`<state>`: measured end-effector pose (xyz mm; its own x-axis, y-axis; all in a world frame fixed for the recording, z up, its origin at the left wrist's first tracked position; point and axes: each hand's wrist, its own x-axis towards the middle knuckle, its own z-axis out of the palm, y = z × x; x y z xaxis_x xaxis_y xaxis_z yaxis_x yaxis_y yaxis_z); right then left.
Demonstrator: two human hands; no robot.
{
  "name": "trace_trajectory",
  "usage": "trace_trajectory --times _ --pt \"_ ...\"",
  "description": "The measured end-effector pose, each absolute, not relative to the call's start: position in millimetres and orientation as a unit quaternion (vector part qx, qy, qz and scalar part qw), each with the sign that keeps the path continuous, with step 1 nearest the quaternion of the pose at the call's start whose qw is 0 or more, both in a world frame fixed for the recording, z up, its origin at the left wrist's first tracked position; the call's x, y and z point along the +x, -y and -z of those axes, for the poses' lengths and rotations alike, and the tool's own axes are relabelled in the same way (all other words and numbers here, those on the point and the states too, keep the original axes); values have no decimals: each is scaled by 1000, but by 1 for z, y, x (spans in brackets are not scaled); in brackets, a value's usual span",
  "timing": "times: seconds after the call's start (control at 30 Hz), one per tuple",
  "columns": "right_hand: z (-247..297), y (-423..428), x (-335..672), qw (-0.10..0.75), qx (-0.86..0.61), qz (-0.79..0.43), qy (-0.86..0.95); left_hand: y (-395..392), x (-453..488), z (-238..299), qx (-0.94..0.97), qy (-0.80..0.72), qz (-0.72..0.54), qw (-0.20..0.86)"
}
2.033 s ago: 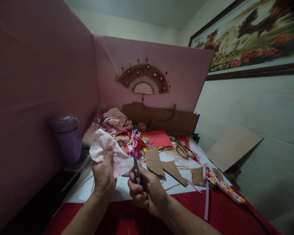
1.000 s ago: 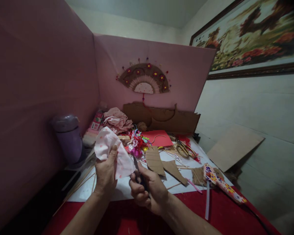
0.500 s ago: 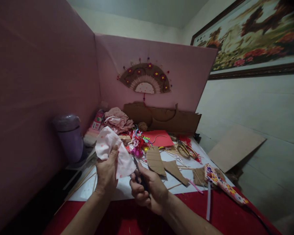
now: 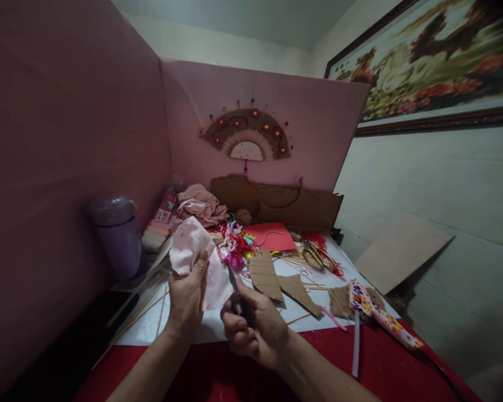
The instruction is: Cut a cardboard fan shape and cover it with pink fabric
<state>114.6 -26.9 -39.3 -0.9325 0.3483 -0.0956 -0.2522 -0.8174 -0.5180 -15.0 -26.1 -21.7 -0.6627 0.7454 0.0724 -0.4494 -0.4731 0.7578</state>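
Note:
My left hand (image 4: 188,296) pinches a white cloth (image 4: 193,243) with pink dots, thumb on its near face. The cloth stands up above the fingers, and its lower right corner hangs towards my other hand. My right hand (image 4: 255,324) is wrapped round dark scissors (image 4: 235,287), whose pointed tip is directed up and to the left, close beside the cloth's right edge. Fingers hide most of the scissors' handles. I cannot tell whether the blades touch the cloth.
Cardboard pieces (image 4: 266,273), gold-handled scissors (image 4: 314,257), red paper (image 4: 272,236) and a bundle of colourful pipe cleaners (image 4: 237,240) lie beyond my hands. A flowered glue gun (image 4: 385,321) rests at right. A purple tumbler (image 4: 119,240) stands left; a decorated fan (image 4: 247,134) hangs behind.
My left hand and the cloth have shifted slightly to the right, and the cloth's upper part has turned a little. My right hand with the scissors has barely moved.

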Motion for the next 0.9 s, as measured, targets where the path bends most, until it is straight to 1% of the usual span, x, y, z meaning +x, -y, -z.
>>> trace_trajectory --times 0.17,0.5,0.73,0.9 --pt "43 26 114 195 -95 -938 270 28 -13 17 202 -366 -835 357" --pt "43 29 109 252 -186 -903 293 25 -17 24 213 -383 -828 350" --pt "39 28 113 194 -119 -935 271 26 -15 22 217 -387 -829 340" --pt "41 27 114 145 -116 -942 279 27 -15 18 223 -388 -828 338"
